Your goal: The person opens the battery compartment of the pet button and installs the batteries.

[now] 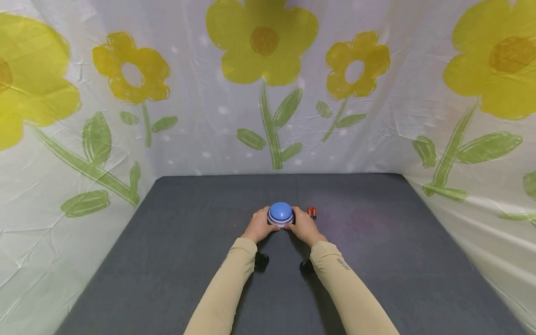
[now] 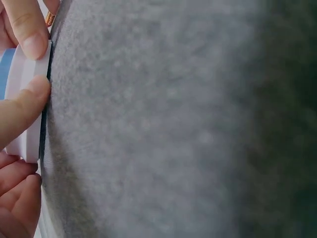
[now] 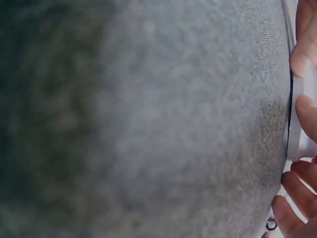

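Observation:
A round push button (image 1: 280, 211) with a blue dome on a white base sits on the dark table. My left hand (image 1: 258, 225) grips the base from the left, and my right hand (image 1: 304, 226) grips it from the right. Both thumbs press the near side of the white rim, as the left wrist view shows on the base (image 2: 30, 136). In the right wrist view, curled fingers (image 3: 297, 198) reach round the base (image 3: 295, 136). The base's underside is hidden against the grey surface.
Two small red-and-black batteries (image 1: 314, 213) stand close beside my right hand. The dark grey table (image 1: 188, 260) meets a white curtain (image 1: 188, 139) with yellow flowers at its back and sides. Black wrist-worn devices (image 1: 261, 262) hang under both sleeves.

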`<state>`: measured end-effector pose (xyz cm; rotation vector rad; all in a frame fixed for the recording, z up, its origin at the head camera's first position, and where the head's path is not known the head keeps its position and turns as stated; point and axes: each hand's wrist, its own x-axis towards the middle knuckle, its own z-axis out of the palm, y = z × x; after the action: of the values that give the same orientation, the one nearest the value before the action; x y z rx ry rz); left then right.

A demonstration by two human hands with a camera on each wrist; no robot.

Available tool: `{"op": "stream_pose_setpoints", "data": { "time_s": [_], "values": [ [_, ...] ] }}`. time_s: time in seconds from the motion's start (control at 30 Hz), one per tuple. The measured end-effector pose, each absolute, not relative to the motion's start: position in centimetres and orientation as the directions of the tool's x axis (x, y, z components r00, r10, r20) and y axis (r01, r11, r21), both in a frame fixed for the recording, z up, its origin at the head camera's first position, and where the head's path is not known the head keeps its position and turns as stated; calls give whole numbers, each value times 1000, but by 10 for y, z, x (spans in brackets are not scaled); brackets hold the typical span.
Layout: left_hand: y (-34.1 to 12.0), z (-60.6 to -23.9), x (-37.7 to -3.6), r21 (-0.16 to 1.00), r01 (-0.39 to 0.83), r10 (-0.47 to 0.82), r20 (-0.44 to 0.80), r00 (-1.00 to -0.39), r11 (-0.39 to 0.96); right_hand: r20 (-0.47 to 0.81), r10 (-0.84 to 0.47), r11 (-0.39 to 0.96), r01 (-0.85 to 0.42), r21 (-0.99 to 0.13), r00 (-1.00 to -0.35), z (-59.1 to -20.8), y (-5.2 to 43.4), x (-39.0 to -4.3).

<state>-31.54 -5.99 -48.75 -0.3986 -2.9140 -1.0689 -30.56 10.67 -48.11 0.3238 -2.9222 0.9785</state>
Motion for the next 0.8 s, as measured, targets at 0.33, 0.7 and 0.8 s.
{"op": "stream_pose_setpoints", "data": {
  "time_s": [0.33,0.7,0.8],
  "values": [
    [-76,-479,-309,677,311,208,232,-950,668,191,-252,700,-315,-641,-949,-470,105,-301],
    [-89,-470,-296,792,304,212,224,-951,529,172,-333,636,-356,-684,-927,-440,112,-287],
    [-93,-466,-291,805,277,214,190,-958,524,201,-383,603,-409,-685,-902,-435,117,-283]
  ]
}}
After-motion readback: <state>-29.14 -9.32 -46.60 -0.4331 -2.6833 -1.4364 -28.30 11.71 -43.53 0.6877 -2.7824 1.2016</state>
